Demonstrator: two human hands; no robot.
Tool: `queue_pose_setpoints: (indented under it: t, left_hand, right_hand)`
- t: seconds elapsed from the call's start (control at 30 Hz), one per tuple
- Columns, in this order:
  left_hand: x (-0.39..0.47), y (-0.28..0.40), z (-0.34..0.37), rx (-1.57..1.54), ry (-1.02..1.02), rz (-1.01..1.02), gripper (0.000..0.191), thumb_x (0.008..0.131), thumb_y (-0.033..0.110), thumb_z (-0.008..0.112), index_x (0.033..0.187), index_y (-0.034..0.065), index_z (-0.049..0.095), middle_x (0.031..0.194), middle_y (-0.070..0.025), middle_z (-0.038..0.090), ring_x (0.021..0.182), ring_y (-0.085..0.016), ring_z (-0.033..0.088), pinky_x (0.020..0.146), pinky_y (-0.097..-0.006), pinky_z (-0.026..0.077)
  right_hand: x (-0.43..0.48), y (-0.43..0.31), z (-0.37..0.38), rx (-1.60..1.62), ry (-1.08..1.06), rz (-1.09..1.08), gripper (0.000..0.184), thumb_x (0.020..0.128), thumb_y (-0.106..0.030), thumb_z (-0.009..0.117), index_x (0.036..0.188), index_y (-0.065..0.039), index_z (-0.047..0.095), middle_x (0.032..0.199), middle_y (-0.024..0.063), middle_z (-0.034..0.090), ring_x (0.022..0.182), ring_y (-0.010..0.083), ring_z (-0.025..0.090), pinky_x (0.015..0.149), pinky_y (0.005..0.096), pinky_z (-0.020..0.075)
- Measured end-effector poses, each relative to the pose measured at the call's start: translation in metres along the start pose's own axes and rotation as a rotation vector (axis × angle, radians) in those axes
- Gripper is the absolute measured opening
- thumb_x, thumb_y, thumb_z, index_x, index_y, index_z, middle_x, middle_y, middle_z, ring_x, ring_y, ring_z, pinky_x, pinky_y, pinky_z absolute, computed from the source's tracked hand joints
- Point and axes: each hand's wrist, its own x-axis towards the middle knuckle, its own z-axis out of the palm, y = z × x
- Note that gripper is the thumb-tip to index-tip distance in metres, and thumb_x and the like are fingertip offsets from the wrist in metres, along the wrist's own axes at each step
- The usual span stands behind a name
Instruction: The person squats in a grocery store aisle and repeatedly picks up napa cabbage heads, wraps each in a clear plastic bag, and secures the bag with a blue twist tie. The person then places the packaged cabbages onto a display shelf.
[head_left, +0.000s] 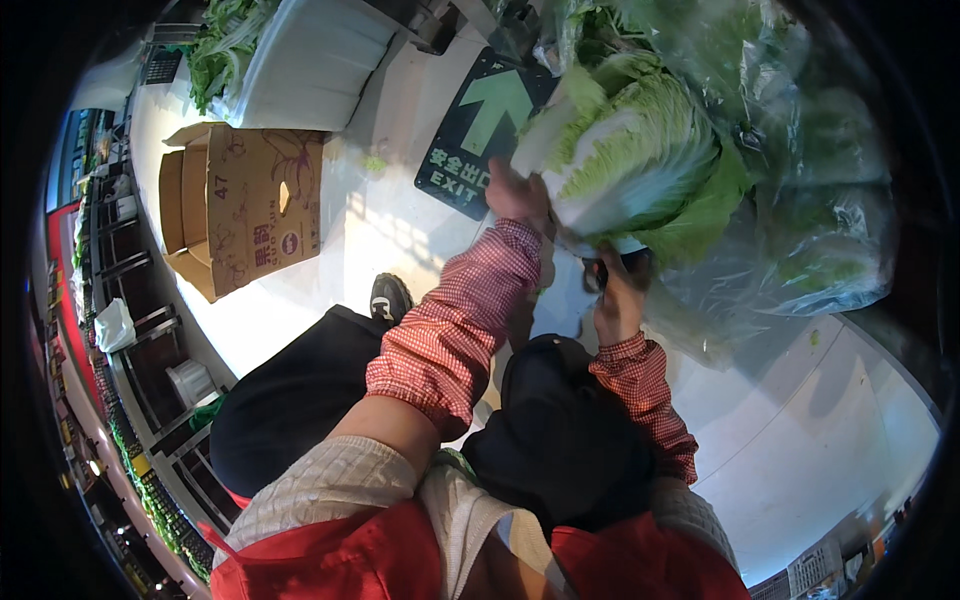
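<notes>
My left hand grips the near left side of a napa cabbage, its thumb against the pale outer leaves. My right hand is below the cabbage's base end, its fingers closed round a dark-handled tool, perhaps a knife; the blade cannot be made out. Loose green outer leaves hang at the cabbage's right side. Clear plastic bags with leafy greens inside lie right beside and behind the cabbage.
An open cardboard box lies on the floor at left. Behind it stands a white container with greens beside it. A floor sign with an arrow lies ahead. Metal-framed shelving runs along the far left.
</notes>
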Motion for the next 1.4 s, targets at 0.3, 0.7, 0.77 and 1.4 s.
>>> queue_pose_setpoints:
  t: [0.3,0.7,0.77,1.4]
  left_hand:
    - [0.024,-0.021,-0.046,0.462,-0.214,0.352,0.044,0.077,0.013,0.071,0.111,0.0039,0.045,0.087,-0.023,0.067,0.08,-0.043,0.066,0.071,-0.051,0.053]
    - [-0.013,0.002,-0.048,-1.02,-0.587,-0.681,0.025,0.095,0.013,0.066,0.115,0.0009,0.057,0.09,-0.0075,0.065,0.065,-0.015,0.06,0.053,-0.0281,0.049]
    - [-0.018,0.0,-0.048,-0.987,-0.584,-0.679,0.024,0.095,0.009,0.064,0.116,0.0004,0.057,0.092,-0.0079,0.064,0.07,-0.016,0.062,0.054,-0.0283,0.05]
    - [0.056,-0.001,-0.116,-0.451,-0.89,-0.371,0.043,0.086,0.003,0.07,0.125,-0.0049,0.054,0.11,-0.0128,0.065,0.09,-0.018,0.066,0.075,-0.0341,0.059]
  right_hand:
    - [0.008,0.009,0.002,-0.049,0.04,0.015,0.051,0.084,-0.001,0.073,0.13,0.0,0.051,0.117,0.0077,0.06,0.102,0.018,0.058,0.087,0.0316,0.048]
    - [0.007,0.008,0.0,-0.054,-0.002,-0.019,0.05,0.084,-0.004,0.075,0.129,-0.002,0.052,0.109,0.0019,0.062,0.087,0.0114,0.057,0.074,0.0259,0.0462]
    - [0.006,0.007,0.0,-0.069,0.002,0.001,0.047,0.085,-0.004,0.075,0.127,-0.003,0.054,0.105,0.0004,0.062,0.083,0.0098,0.056,0.07,0.0249,0.0452]
    - [-0.002,0.005,-0.008,0.037,0.026,0.134,0.052,0.084,-0.006,0.077,0.128,-0.006,0.05,0.103,0.004,0.06,0.08,0.0138,0.058,0.055,0.0298,0.0499]
